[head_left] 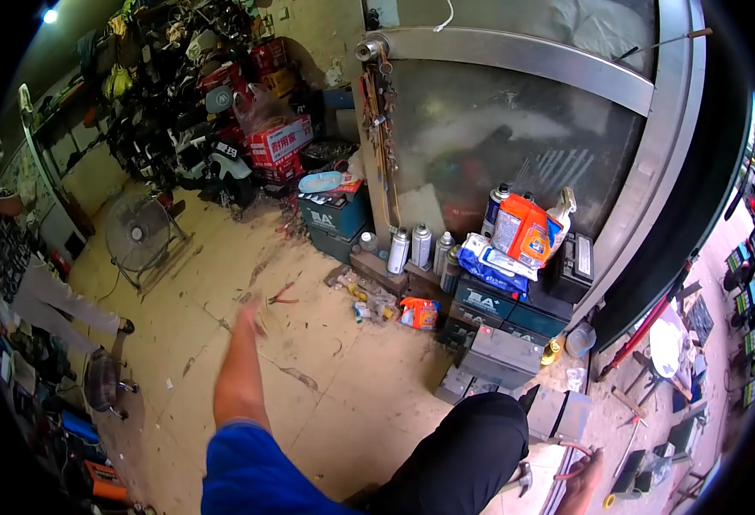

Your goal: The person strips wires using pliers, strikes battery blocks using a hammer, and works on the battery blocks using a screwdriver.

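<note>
My left arm in a blue sleeve stretches out over the tiled floor, and my left hand (254,316) is smeared by motion. Just beside it on the floor lies a pair of red-handled pliers (283,297) with its handles spread. Low at the right, my right hand (585,482) is wrapped around the red handles of another pair of pliers (573,448); part of this tool is hidden. A hammer head (525,479) shows near my dark-trousered knee. Grey batteries (502,356) stand beyond that knee.
Spray cans (399,251) line the foot of a metal-framed glass door (515,137). An orange bag (522,230) sits on stacked batteries. A floor fan (137,233) and a wheeled stool (105,378) stand left, near another person's legs (56,292).
</note>
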Tool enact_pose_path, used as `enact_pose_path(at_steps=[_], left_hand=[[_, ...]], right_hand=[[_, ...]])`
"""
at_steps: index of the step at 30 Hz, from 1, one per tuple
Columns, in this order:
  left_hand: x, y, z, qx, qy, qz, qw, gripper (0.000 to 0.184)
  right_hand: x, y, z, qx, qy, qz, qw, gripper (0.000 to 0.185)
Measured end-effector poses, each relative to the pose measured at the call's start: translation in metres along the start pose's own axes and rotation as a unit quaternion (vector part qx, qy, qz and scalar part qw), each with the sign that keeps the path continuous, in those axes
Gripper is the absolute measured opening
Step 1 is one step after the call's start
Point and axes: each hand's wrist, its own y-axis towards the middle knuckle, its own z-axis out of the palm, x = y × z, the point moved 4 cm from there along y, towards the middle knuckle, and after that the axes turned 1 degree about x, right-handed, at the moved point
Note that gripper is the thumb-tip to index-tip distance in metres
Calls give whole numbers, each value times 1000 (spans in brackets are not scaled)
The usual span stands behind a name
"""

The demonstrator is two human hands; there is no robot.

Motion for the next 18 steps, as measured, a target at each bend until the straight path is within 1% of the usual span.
enact_pose_path(at_steps=[1, 2, 3, 4, 5, 7, 8, 9, 10, 11, 12, 13, 14, 15, 16, 17, 18], left_hand=[[-76, -48, 22, -24, 72, 96, 992, 98], [-124, -37, 34, -38, -1, 47, 998, 104], [-161, -61, 56, -13, 8, 92, 996, 98], [-185, -91, 74, 11, 17, 138, 990, 93], [-184, -84, 84, 14, 24, 139, 990, 93], [-169, -59, 115, 25, 128, 243, 961, 82], [-138, -69, 134, 43, 197, 250, 947, 73], [-86, -47, 152, 46, 355, 317, 878, 60], [-37, -34, 173, 28, 490, 389, 780, 48], [44, -28, 186, 88, 495, 361, 786, 54], [99, -92, 199, 187, 578, 270, 747, 50], [183, -88, 200, 258, 626, 281, 680, 44], [263, -93, 187, 315, 591, 296, 681, 43], [339, -104, 174, 373, 554, 305, 679, 43], [386, -136, 160, 416, 542, 242, 689, 43], [414, -183, 162, 436, 551, 162, 693, 43], [436, -215, 159, 448, 556, 104, 692, 43]], right_hand=[[1, -1, 0, -2, 0, -2, 1000, 28], [4, -11, 6, 0, -1, -12, 1000, 28], [4, -17, 8, 2, -1, -21, 1000, 29], [2, -17, 5, -11, -6, -31, 999, 30], [0, -20, 7, -17, -2, -30, 999, 30], [-5, -25, 6, -39, 17, -27, 999, 31], [-8, -12, -10, 22, -8, -36, 999, 29], [-21, 6, -23, -16, 4, -72, 997, 30], [-17, -22, -11, -26, -62, -81, 994, 38], [-10, -36, -6, -55, -138, -105, 983, 37], [-7, -51, -8, -102, -232, -131, 959, 36], [-1, -63, -14, -157, -326, -150, 920, 36], [5, -74, -20, -204, -392, -157, 883, 35], [8, -77, -24, -233, -424, -156, 861, 34], [9, -81, -28, -244, -394, -153, 873, 34], [7, -80, -35, -262, -409, -155, 860, 35], [-1, -72, -49, -234, -425, -146, 862, 35]])
